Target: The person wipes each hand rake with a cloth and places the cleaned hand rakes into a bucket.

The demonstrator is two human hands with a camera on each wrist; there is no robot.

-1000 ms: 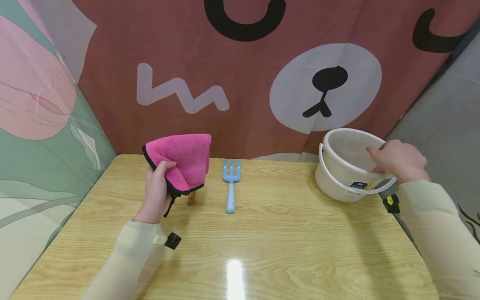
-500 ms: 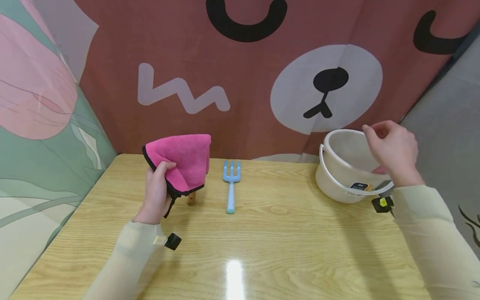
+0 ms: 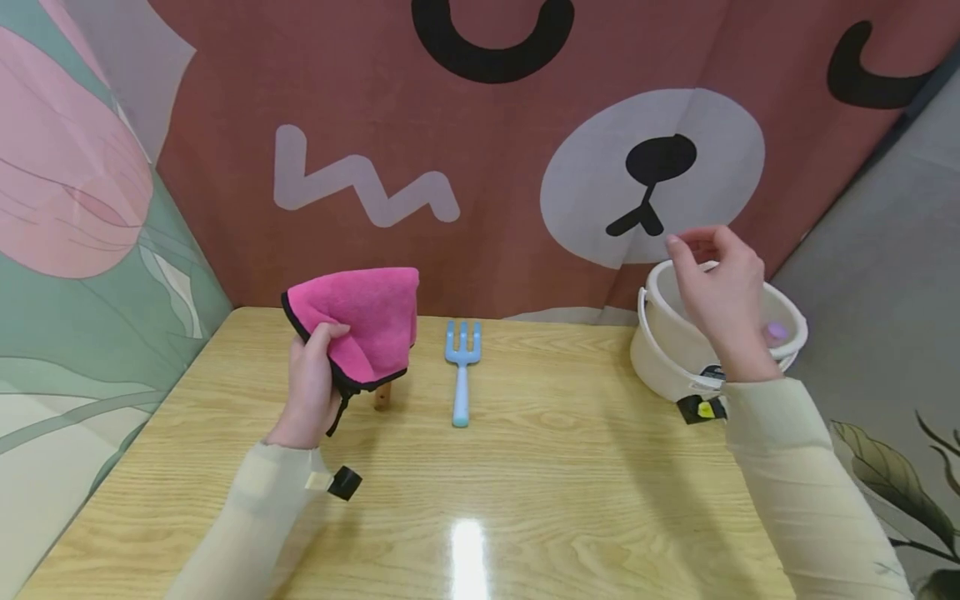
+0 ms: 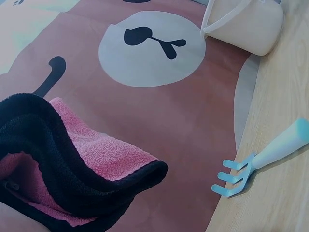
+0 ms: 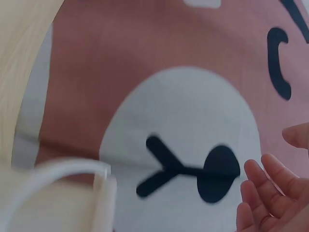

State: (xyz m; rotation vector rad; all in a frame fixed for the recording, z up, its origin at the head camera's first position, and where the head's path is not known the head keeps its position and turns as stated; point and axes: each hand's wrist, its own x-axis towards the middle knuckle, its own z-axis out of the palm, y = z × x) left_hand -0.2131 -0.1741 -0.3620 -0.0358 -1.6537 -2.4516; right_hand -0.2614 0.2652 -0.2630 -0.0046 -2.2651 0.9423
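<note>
No lettering can be read in any view. A dark label point(image 3: 712, 372) stands on the outer wall of the white bucket point(image 3: 660, 367), partly hidden behind the person's right hand point(image 3: 724, 296), its print too small to make out. The zigzag point(image 3: 363, 173) on the reddish-brown backdrop point(image 3: 495, 258) forms no legible word.

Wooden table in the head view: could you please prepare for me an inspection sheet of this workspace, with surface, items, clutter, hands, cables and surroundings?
Surface: wood-grain table, reflecting light on its near side.
Job's things: pink cloth with black edging; light-blue fork, prongs pointing away from the person; white bucket at far right, purple item inside.
Clutter: brown object, partly hidden behind the cloth; cannot identify.
Hands: left hand grips the cloth; right hand overlaps the bucket in the head view, its fingers holding nothing.
Cables: nothing seen.
Surroundings: reddish-brown fabric with a bear-face print behind; floral print at left.
</note>
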